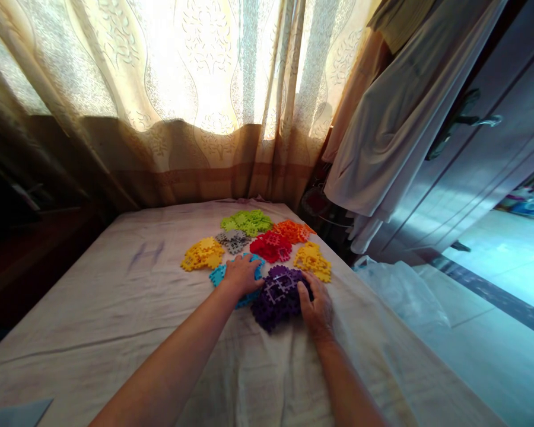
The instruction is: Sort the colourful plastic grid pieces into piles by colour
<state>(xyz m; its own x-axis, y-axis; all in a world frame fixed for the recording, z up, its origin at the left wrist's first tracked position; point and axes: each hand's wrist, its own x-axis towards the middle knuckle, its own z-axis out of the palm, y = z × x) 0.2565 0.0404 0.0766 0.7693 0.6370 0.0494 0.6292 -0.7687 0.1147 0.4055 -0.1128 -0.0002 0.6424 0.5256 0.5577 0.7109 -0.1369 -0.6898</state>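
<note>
In the head view, a cloth-covered surface (93, 284) bears several loose heaps of flat, notched plastic pieces, sorted by colour, and both hands are among the nearest of them. The left hand (241, 274) lies over the blue pieces (220, 275), its fingers bent across their top; whether it grips any of them I cannot tell. The right hand (318, 302) is apart from the left, its thumb and fingers set against the right side of the purple heap (276, 293); how firmly it holds there I cannot tell. The purple heap sits between the two hands, just beside the blue one. Farther back lie a yellow heap (203, 254) on the left, grey pieces (232, 239), a lime-green heap (248, 222) at the rear, a red heap (270, 247), orange pieces (292, 231) and a second yellow pile (312, 261) near the right edge. On the floor (489, 338) to the right lies crumpled clear plastic (400, 293), seemingly a bag; its contents cannot be made out. A bright patterned curtain (204, 139) hangs behind the surface, with pale cloth (378, 142) hanging beside a door (511, 136).
</note>
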